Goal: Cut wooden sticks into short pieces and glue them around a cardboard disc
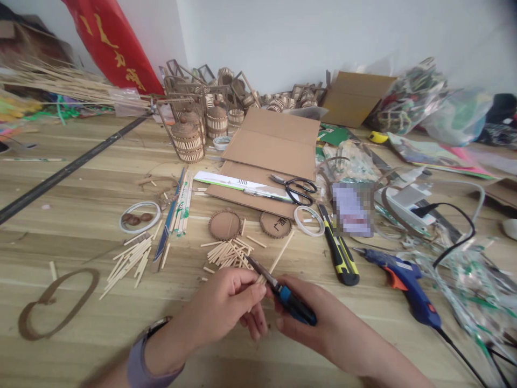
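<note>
My left hand (238,296) is closed, its thumb and forefinger pinching a short thin wooden stick (261,279). My right hand (311,312) is wrapped round a pair of shears (297,306) with a blue-and-black handle. Their pointed metal blades reach up and left, close beside the left fingertips and the stick. Just beyond the hands lies a loose heap of cut wooden sticks (228,253). Two round cardboard discs with dark woven-looking rims, one plain (224,224) and one with printing (276,224), lie behind the heap.
Left are another stick pile (127,264), a brown strip loop (60,283) and a white tape ring (139,216). Right are a utility knife (339,248) and a blue glue gun (404,285). Black scissors (297,188) lie on cardboard (274,129); small lidded baskets (188,143) stand behind.
</note>
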A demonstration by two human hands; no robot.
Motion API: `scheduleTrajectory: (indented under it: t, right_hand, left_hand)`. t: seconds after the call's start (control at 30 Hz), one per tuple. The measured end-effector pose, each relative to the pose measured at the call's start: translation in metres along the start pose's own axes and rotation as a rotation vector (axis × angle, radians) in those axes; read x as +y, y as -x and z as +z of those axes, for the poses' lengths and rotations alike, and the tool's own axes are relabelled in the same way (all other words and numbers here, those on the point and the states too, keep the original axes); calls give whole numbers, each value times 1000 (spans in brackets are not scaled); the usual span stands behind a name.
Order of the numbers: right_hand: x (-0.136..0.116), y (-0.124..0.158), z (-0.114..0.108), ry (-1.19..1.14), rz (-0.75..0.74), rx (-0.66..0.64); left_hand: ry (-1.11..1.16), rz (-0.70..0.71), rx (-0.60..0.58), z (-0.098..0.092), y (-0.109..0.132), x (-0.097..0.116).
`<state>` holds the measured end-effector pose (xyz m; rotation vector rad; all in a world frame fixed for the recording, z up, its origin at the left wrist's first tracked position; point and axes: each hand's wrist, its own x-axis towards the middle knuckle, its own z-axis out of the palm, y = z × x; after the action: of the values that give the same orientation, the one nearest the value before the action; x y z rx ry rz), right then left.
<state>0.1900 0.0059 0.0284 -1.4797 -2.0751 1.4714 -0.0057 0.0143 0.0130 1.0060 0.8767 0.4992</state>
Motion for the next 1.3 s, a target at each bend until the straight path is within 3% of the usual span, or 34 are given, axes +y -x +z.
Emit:
scheduleTrajectory:
  t: [0.43, 0.8, 1.3]
  right_hand:
    - [-1, -4, 9, 14, -33, 93]
    - [1, -1, -5, -282, -17, -107]
    - [0, -4, 2, -87, -20, -24]
  left_hand:
    - [-53, 31, 1, -3, 1, 1]
    - [-2, 19, -22, -1, 3, 2]
    - [-117, 3, 26, -2, 2, -3]
